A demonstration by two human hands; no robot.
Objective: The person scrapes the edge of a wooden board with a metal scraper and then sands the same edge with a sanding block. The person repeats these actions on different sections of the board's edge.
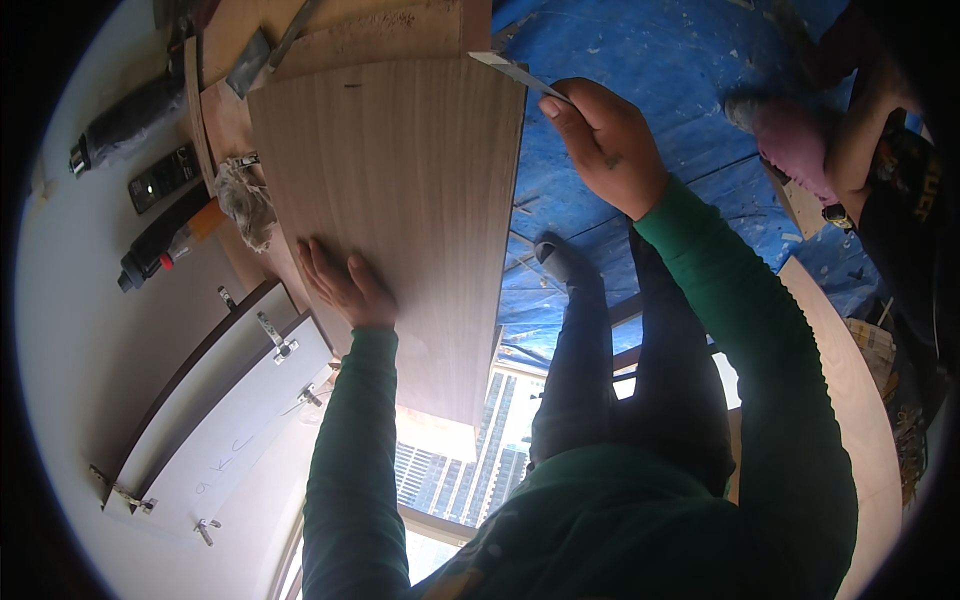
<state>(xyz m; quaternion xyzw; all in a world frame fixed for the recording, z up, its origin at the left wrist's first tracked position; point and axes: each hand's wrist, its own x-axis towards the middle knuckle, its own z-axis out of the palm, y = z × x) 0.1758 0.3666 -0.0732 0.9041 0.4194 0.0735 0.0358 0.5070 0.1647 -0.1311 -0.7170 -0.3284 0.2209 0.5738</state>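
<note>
A wood-grain brown panel (pixel 420 200) lies on a light wooden work surface. My left hand (pixel 345 285) rests flat on its left side, fingers stretched and slightly apart, holding nothing. Beyond the panel's far right corner, my right hand (pixel 605 140) is closed around a narrow, flat, grey metal blade (pixel 520 75) with a pale tip. The blade's tip points left and lies over that corner; whether it touches the edge I cannot tell. My fingers hide its near end, so its exact kind is unclear.
White door panels (pixel 235 420) with metal hinges lean at the left. A crumpled rag (pixel 245 200), a black handheld device (pixel 163 180) and a flat metal scraper (pixel 248 65) lie near the panel. A blue sheet (pixel 640 45) covers the floor; another person (pixel 850 150) is at right.
</note>
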